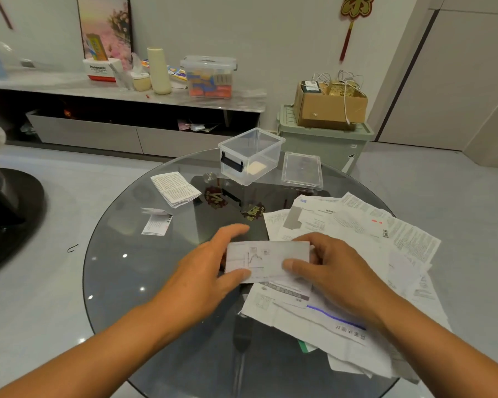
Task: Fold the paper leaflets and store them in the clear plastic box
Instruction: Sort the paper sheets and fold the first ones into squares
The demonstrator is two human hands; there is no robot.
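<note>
1. Glass table [118, 282] in a living room, a low cabinet [98, 133] along the wall beyond the hands.
2. Both hands grip one leaflet [266, 261], part-folded, just above the table: the left hand [210, 271] pinches its left edge, thumb on top and fingers behind; the right hand [328, 268] pinches the right edge the same way.
3. Folding appears to be the step in hand; the leaflet looks about halved and may need one more fold to fit.
4. An open box [249, 156] stands well ahead of the hands, with something pale on its floor; its lid [302, 170] lies just to its right.
5. Next move, by judgement: crease the fold flat, then reach forward over the table to drop it in.
6. Loose sheets [357, 242] pile under and right of the right hand, still unfolded.
7. Two folded leaflets [175, 189] lie ahead-left of the left hand, not yet boxed.
8. Nothing blocks the path to the box.
</note>
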